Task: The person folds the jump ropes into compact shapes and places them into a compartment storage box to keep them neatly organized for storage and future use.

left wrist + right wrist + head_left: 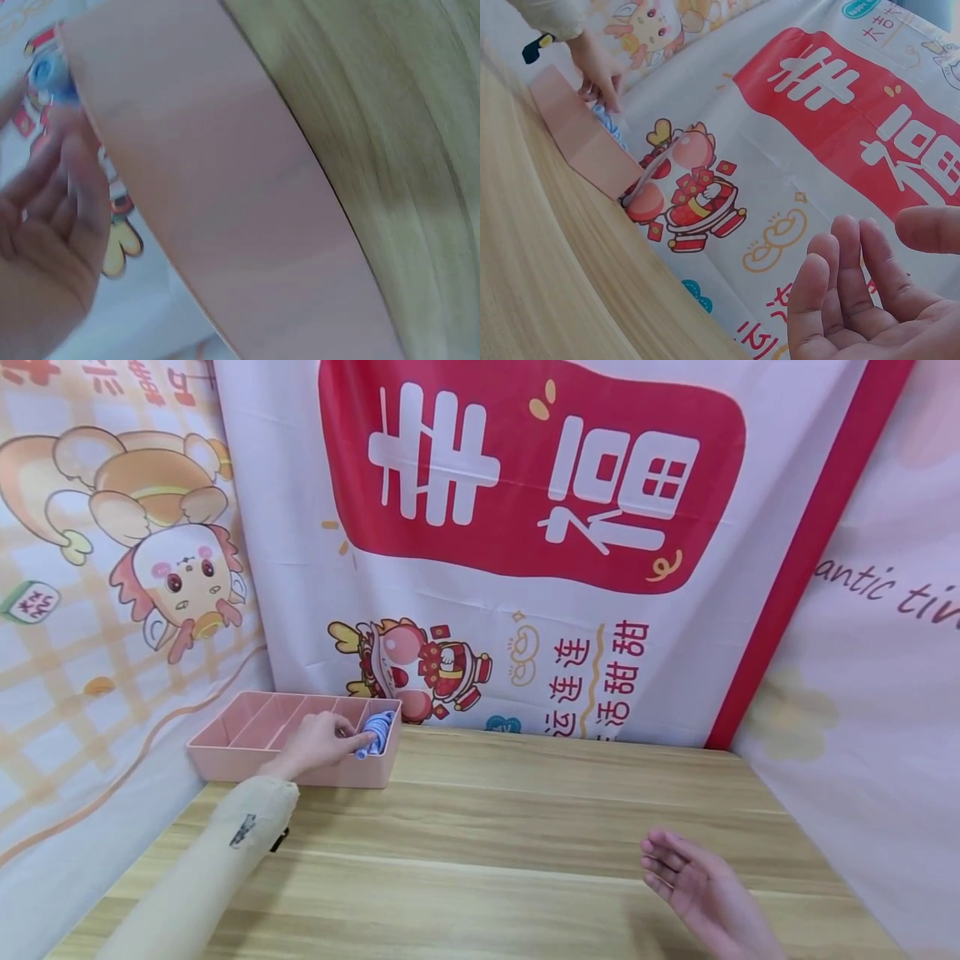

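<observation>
A blue bundle of coiled, cord-like loops (377, 732) lies in the right end compartment of a pink divided box (292, 770), part of it at the front rim. My left hand (324, 742) reaches over the box from the front left and pinches the bundle's left side with thumb and fingers. In the left wrist view, the hand (49, 225) is beyond the box wall, with a round blue end of the bundle (51, 73) by the blurred fingertips. My right hand (701, 885) hovers over the table's right side, palm turned inward, fingers relaxed, holding nothing.
The box stands at the back left of the wooden table (480, 827), close to the printed cloth walls. A back cloth (480, 585) with large white characters on red hangs behind the table; another cloth (885, 677) borders the right side.
</observation>
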`<state>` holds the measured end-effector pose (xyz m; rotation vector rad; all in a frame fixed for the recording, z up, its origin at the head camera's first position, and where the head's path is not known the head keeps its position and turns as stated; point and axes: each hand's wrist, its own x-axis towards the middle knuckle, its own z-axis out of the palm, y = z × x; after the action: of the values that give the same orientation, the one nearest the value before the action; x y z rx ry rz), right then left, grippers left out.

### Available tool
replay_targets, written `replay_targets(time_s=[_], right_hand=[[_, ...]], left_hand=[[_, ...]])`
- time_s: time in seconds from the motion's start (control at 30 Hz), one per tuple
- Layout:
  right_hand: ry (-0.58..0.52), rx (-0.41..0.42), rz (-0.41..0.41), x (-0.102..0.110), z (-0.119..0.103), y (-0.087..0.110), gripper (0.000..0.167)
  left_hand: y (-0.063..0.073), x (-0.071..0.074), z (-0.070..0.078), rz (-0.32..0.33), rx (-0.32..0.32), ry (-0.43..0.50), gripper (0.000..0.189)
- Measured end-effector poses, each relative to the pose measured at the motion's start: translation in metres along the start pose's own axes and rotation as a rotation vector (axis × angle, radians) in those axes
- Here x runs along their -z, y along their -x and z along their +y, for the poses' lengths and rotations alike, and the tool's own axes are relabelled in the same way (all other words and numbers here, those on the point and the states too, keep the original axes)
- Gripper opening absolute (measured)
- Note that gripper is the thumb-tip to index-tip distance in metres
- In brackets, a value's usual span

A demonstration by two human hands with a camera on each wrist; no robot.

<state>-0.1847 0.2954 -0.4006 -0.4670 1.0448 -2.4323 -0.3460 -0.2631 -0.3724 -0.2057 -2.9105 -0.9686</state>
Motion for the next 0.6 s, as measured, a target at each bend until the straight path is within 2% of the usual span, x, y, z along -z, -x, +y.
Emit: replay_targets(time_s=[0.13, 0.2, 0.3, 0.43, 0.53, 0.6], right_hand=[[0.007, -0.005, 0.011, 0.001, 0.000, 0.000, 0.046], [0.008, -0.009, 0.022, 0.001, 0.000, 0.001, 0.046], [0.006, -0.017, 0.033, 0.001, 0.000, 0.001, 0.045], [-0.014, -0.022, 0.025, 0.000, 0.001, 0.000, 0.044], [-0.041, -0.021, 0.007, 0.000, 0.003, -0.001, 0.045], [-0.057, -0.018, -0.008, 0.000, 0.004, -0.001, 0.047]], left_hand=[[0.004, 0.004, -0.008, -0.038, -0.047, 0.093, 0.042], [0.005, 0.004, -0.012, -0.017, -0.083, 0.106, 0.039], [0.005, 0.002, -0.016, 0.034, -0.130, 0.095, 0.032], [0.003, -0.001, -0.017, 0.104, -0.135, 0.049, 0.026], [0.000, -0.002, -0.014, 0.122, -0.133, 0.000, 0.022], [-0.003, -0.003, -0.013, 0.112, -0.138, -0.035, 0.018]])
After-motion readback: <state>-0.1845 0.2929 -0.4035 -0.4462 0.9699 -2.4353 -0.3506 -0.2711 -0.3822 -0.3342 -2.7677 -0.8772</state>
